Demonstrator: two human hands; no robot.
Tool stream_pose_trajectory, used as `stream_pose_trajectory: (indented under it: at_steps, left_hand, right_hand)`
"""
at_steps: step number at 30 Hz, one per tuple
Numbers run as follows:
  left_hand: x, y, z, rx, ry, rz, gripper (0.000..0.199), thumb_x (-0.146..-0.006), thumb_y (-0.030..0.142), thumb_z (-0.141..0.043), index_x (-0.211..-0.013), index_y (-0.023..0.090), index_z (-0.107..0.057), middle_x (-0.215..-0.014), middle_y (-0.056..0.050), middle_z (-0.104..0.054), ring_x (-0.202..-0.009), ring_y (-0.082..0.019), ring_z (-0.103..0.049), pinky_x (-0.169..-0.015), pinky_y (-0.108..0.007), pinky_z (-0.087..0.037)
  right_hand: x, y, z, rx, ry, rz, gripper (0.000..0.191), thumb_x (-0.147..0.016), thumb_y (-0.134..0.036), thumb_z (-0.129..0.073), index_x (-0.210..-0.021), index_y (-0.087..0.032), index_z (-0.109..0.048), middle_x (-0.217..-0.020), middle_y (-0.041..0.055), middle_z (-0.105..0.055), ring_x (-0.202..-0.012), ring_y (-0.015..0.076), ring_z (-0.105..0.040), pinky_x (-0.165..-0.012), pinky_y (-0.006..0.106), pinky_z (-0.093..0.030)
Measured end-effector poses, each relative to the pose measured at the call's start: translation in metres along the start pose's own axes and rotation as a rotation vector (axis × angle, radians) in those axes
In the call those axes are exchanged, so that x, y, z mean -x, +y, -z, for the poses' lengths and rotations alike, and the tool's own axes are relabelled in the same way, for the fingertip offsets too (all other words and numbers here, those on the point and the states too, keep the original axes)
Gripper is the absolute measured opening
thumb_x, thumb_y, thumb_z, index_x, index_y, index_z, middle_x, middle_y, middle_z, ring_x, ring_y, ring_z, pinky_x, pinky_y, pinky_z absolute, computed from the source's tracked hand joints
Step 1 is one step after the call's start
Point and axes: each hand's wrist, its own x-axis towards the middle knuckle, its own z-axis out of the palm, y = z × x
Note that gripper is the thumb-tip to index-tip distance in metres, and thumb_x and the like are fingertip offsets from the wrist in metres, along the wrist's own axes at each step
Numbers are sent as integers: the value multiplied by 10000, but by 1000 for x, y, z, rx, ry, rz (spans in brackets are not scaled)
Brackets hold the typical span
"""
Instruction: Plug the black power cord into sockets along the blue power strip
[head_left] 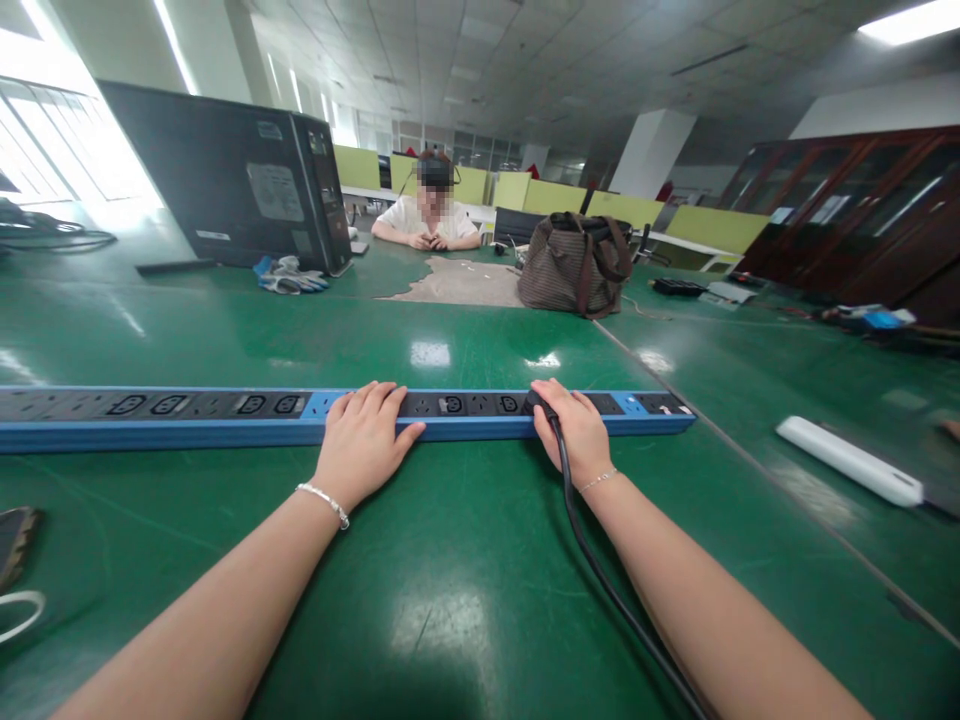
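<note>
A long blue power strip with a row of black sockets lies across the green table. My left hand lies flat over its middle part, fingers stretched across the top and thumb along the near edge. Toward the right end, my right hand is closed around a black plug at one of the sockets. How deep the plug sits is hidden by my fingers. Its black cable runs down toward me beside my right forearm.
A black computer tower stands at the back left, with gloves before it. A brown bag sits farther back. A white power strip lies at right, a phone at left. Another person sits across the table.
</note>
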Motion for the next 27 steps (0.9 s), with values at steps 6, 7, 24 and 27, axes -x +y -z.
stream_pose_trajectory:
  at_steps: [6, 7, 24, 27]
  left_hand:
    - [0, 0, 1, -8, -11, 1, 526, -882, 507, -361, -1258, 165, -493, -1292, -123, -552, -1220, -292, -461, -1005, -457, -315]
    - [0, 0, 0, -7, -12, 2, 524, -882, 506, -361, -1259, 166, -492, -1294, -122, -551, -1222, -291, -460, -1006, -456, -314]
    - [-1, 0, 0, 27, -14, 16, 517, -875, 506, -366, -1265, 192, -496, -1293, -120, -553, -1227, -294, -457, -1006, -474, -315]
    - [-1, -1, 0, 18, -20, 16, 517, -878, 505, -369, -1261, 181, -495, -1292, -118, -555, -1224, -294, -458, -1003, -467, -315]
  right_hand:
    - [-1, 0, 1, 30, -1, 21, 327, -867, -228, -441, -1157, -201, -588, -1199, 53, -643, -1173, 197, -551, -1009, 389, -368]
    - [-1, 0, 1, 35, -4, 33, 325, -866, -226, -443, -1155, -202, -589, -1196, 53, -644, -1169, 198, -553, -1010, 391, -366]
    - [-2, 3, -4, -166, -39, -95, 340, -852, -269, -454, -1159, -181, -571, -1056, 98, -678, -929, 244, -633, -875, 393, -471]
    - [-7, 5, -2, -287, 113, -247, 306, -850, -286, -457, -1121, -193, -563, -1019, 74, -677, -885, 224, -637, -835, 362, -487]
